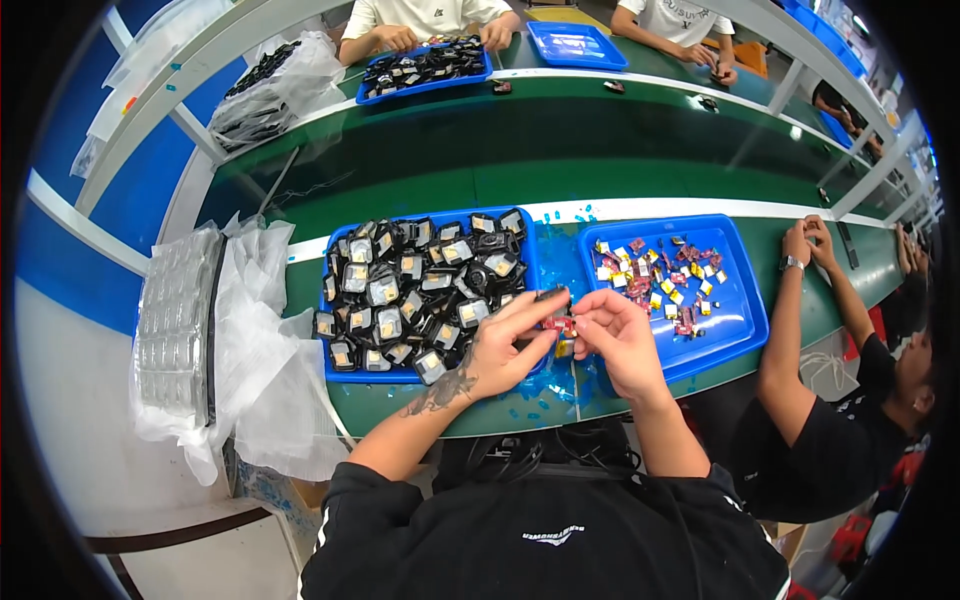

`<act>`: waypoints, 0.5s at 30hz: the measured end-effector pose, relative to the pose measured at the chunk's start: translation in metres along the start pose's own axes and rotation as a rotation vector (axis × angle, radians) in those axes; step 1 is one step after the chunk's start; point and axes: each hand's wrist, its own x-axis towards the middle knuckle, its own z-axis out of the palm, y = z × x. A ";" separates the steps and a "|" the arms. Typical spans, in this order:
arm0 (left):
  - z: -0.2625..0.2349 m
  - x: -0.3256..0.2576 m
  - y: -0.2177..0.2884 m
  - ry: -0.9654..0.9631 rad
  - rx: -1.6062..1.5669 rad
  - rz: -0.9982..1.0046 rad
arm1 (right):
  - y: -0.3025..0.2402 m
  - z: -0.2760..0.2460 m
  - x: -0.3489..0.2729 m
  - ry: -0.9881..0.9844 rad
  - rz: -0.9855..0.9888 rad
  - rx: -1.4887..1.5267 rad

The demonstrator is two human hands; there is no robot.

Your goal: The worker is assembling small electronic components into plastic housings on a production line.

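Observation:
My left hand, closed, and my right hand, also closed, meet over the gap between two blue trays. Between their fingertips is a small red circuit board. A dark piece shows at the left fingertips, partly hidden, and a yellow bit hangs below the board. Beside my left hand, the left blue tray is heaped with black square cases with pale fronts. By my right hand, the right blue tray holds several loose red boards with yellow-and-white parts.
Small blue film scraps litter the green table. A stack of clear plastic trays stands at the left. Another person's arms reach in at the right. Across the green belt, two people work by a full tray.

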 end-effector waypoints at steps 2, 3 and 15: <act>0.003 -0.001 -0.004 0.064 0.224 0.158 | 0.001 0.000 -0.004 -0.004 -0.003 -0.002; 0.005 0.000 0.000 0.083 0.247 0.153 | 0.001 -0.002 -0.004 -0.007 -0.003 0.002; -0.008 0.007 -0.036 0.015 0.250 0.169 | 0.001 0.002 0.016 0.088 -0.302 -0.659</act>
